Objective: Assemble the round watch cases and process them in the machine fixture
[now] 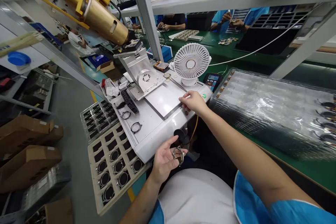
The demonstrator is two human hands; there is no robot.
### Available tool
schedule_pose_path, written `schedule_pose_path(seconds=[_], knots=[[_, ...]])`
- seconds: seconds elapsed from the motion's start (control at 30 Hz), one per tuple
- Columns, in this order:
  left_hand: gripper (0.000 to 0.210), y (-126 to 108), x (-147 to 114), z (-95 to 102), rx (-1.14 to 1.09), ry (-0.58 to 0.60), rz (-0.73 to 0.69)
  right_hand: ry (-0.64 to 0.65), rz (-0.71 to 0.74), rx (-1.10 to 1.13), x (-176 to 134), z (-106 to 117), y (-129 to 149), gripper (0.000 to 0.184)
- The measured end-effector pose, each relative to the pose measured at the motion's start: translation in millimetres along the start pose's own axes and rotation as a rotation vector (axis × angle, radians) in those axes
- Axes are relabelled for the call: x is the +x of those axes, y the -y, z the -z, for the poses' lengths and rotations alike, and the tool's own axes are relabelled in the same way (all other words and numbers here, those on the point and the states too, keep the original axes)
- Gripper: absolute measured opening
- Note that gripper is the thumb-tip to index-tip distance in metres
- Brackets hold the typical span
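My left hand is low in front of the white machine, palm up, fingers curled around a round metal watch case. The case looks like an open ring with a shiny rim. My right hand reaches to the front right edge of the flat metal plate on the machine. Its fingers are bent and pinched together at that edge; whatever may be between them is hidden. Two thin metal rings lie on the machine's left side, beside a black slotted fixture.
A white fan stands behind my right hand. The gold cylindrical machine head hangs at upper left above a metal bracket. A beige tray with several watch cases sits left; stacked clear trays are right. Co-workers sit across the bench.
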State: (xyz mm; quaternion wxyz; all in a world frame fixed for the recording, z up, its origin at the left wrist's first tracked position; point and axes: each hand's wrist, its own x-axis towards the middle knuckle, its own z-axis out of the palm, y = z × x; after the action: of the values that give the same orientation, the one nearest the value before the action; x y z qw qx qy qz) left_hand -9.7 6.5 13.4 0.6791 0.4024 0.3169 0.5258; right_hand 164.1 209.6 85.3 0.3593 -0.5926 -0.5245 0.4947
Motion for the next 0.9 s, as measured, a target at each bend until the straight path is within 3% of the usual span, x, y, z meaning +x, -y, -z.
schedule_pose_path(seconds=[0.13, 0.2, 0.3, 0.43, 0.57, 0.73, 0.9], knots=[[0.082, 4.8, -15.6, 5.3, 0.248, -0.038, -0.123, -0.106, 0.101, 0.037, -32.3, 1.9, -32.6, 0.027], [0.088, 11.1, -18.2, 5.1, 0.453, -0.05, -0.2, -0.024, 0.162, 0.126, -63.1, -1.3, -55.3, 0.03], [0.098, 20.4, -12.3, -0.2, 0.801, 0.001, -0.305, 0.181, 0.145, 0.277, -109.6, -10.8, -83.0, 0.038], [0.109, 25.8, 4.6, -10.9, 1.128, 0.154, -0.354, 0.173, 0.048, 0.46, -136.6, -14.5, -94.5, 0.055], [0.105, 25.8, 13.7, -16.3, 1.002, 0.259, -0.345, 0.114, -0.009, 0.526, -130.5, -1.9, -91.1, 0.043], [0.087, 24.5, 11.8, -14.3, 0.647, 0.146, -0.368, 0.148, -0.023, 0.526, -128.1, 6.9, -89.8, 0.035], [0.083, 24.0, 9.8, -9.8, 0.626, 0.168, -0.316, 0.186, 0.005, 0.431, -129.0, 6.5, -86.9, 0.035]])
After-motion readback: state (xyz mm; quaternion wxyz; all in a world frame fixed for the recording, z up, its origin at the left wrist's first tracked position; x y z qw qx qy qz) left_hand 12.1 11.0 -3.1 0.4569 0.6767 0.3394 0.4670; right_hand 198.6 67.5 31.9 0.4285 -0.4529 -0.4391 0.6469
